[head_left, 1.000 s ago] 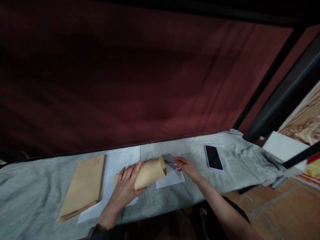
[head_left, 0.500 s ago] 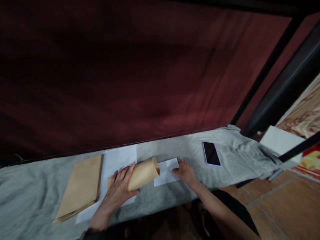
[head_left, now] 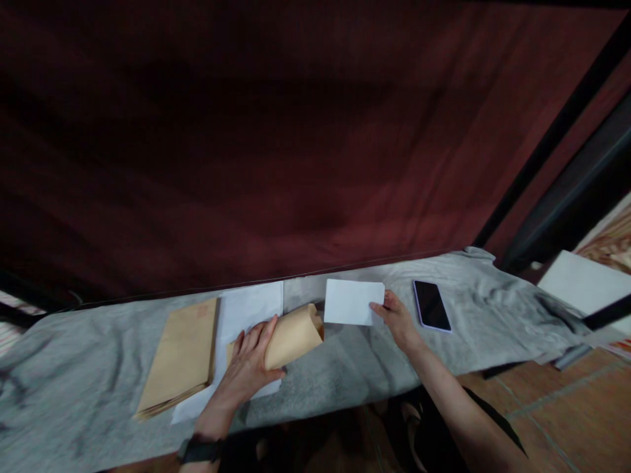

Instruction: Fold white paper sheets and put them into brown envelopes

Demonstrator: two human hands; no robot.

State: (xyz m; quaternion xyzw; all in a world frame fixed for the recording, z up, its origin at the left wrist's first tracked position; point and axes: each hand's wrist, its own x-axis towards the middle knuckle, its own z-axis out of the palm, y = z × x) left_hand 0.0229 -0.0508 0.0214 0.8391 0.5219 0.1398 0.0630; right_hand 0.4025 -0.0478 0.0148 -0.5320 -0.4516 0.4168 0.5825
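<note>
On a grey cloth-covered surface (head_left: 345, 374), the left hand (head_left: 250, 361) clamped a bulging brown-paper envelope (head_left: 294, 338); beside it, the right hand (head_left: 397, 320) pinched a white rectangular paper (head_left: 351, 302), which, held at one end, risked slipping.

Dim light, dark red backdrop (head_left: 315, 217) near-black at upper left, faint shadows on grey cloth (head_left: 345, 374), soft detail

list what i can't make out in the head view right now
In the head view:
- Inside of the curled brown envelope: hidden by its own wall.
- Back of the white slip in the right hand: hidden by its front.
- White sheets: partly covered by the brown envelope stack and left hand.
- Reddish mark on the stack: too small and blurred.
- Pale board: cut off by the right edge.
</note>
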